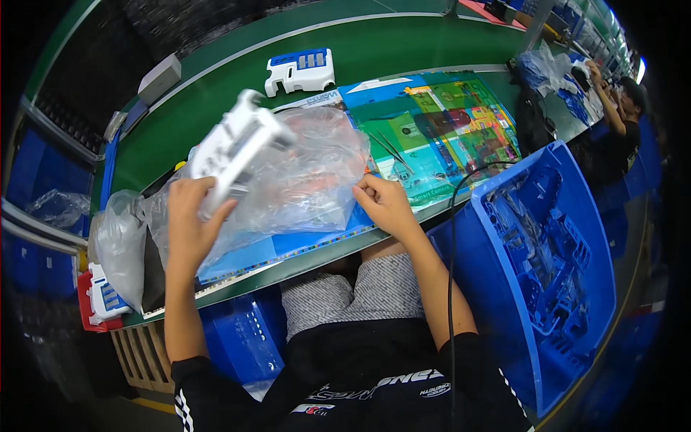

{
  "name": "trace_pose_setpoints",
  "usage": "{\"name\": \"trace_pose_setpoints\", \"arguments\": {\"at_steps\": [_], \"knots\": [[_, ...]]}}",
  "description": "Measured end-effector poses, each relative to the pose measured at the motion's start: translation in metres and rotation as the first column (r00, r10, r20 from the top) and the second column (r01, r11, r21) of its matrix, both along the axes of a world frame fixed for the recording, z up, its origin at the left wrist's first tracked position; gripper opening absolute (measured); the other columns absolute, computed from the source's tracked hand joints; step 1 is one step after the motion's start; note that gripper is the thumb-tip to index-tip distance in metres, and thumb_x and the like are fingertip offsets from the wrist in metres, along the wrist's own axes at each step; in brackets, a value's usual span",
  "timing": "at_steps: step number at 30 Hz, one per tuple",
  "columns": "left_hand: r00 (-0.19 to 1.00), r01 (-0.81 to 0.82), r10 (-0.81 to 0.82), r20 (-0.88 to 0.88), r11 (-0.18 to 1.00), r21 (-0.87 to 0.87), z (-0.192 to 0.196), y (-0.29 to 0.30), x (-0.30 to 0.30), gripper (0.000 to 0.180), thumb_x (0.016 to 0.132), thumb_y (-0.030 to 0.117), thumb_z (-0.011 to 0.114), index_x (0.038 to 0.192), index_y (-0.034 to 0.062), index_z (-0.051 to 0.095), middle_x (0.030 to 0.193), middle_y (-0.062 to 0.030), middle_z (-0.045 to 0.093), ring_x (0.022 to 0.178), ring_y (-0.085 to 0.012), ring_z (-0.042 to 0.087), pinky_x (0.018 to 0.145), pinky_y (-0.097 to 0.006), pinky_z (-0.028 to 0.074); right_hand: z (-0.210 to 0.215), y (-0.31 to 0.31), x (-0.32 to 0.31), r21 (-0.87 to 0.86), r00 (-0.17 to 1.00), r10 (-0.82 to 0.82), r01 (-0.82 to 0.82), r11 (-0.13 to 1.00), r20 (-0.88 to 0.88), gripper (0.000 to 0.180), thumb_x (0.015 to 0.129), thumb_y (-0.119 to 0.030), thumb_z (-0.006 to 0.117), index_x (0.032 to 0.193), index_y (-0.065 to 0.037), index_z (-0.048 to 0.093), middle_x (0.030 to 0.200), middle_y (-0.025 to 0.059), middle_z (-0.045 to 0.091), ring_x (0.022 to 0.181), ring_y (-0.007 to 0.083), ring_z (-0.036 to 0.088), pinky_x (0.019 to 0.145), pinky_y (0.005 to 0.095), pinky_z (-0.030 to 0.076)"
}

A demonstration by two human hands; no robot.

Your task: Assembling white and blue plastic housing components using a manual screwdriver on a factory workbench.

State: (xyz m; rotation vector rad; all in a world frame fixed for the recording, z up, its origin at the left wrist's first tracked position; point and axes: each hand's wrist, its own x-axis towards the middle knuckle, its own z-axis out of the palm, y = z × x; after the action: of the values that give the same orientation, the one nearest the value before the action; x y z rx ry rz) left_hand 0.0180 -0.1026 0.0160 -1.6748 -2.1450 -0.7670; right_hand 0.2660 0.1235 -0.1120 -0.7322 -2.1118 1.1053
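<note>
In my left hand (193,219) is a white plastic housing (234,147) with cut-outs, raised and tilted above the table and slightly blurred. A crumpled clear plastic bag (309,165) lies below and to its right, with something orange showing through. The curled fingers of my right hand (385,205) pinch the bag's right edge. Farther back on the green surface sits a second white housing (301,70) with a blue and grey panel.
A blue bin (471,245) of blue plastic parts stands at my right, with a black cable (452,288) hanging before it. Colourful printed sheets (439,129) with tweezers (392,150) cover the table. Another plastic bag (121,245) sits left; a person (622,137) works far right.
</note>
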Motion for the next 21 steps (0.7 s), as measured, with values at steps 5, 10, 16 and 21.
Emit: {"name": "trace_pose_setpoints", "arguments": {"at_steps": [5,10,16,21], "knots": [[0.985,0.167,-0.162,0.067,0.983,-0.078,-0.040,0.046,0.031,0.039,0.073,0.014,0.084,0.104,0.0024,0.065,0.100,-0.0143,0.063,0.100,-0.0360,0.053,0.090,-0.044,0.045,-0.003,0.000,0.007,-0.136,0.986,0.006,-0.029,0.990,-0.165,0.019,0.090,-0.011,0.067,0.077,0.000,0.059,0.055,0.0029,0.050,0.050,0.0078,0.045,0.048,0.0286,0.034],[0.982,0.191,-0.189,0.025,0.968,-0.163,-0.060,0.061,0.044,0.040,0.072,0.016,0.084,0.105,0.0039,0.066,0.100,-0.0145,0.064,0.100,-0.0365,0.055,0.091,-0.046,0.045,-0.018,0.010,0.009,-0.248,0.907,-0.094,-0.011,0.969,-0.410,0.017,0.093,-0.010,0.064,0.079,-0.001,0.061,0.061,-0.0042,0.051,0.057,0.0020,0.041,0.049,0.0250,0.031],[0.957,0.105,-0.126,-0.260,0.990,-0.093,-0.016,0.082,0.077,0.041,0.071,0.019,0.085,0.107,0.0094,0.069,0.102,-0.0112,0.061,0.099,-0.0327,0.057,0.090,-0.045,0.043,-0.009,0.010,0.009,-0.316,0.890,-0.137,-0.008,0.949,-0.434,0.016,0.094,-0.011,0.064,0.081,-0.003,0.061,0.066,-0.0068,0.050,0.061,0.0011,0.040,0.053,0.0224,0.031],[0.695,0.718,-0.714,0.083,0.688,-0.101,0.055,0.147,0.162,0.030,0.078,0.013,0.079,0.105,0.0066,0.069,0.100,-0.0117,0.064,0.095,-0.0313,0.061,0.082,-0.041,0.048,-0.010,0.013,0.004,-0.234,0.864,-0.102,-0.019,0.972,-0.494,0.018,0.089,-0.011,0.065,0.076,0.001,0.059,0.062,0.0054,0.055,0.059,0.0047,0.047,0.052,0.0275,0.038]]}}
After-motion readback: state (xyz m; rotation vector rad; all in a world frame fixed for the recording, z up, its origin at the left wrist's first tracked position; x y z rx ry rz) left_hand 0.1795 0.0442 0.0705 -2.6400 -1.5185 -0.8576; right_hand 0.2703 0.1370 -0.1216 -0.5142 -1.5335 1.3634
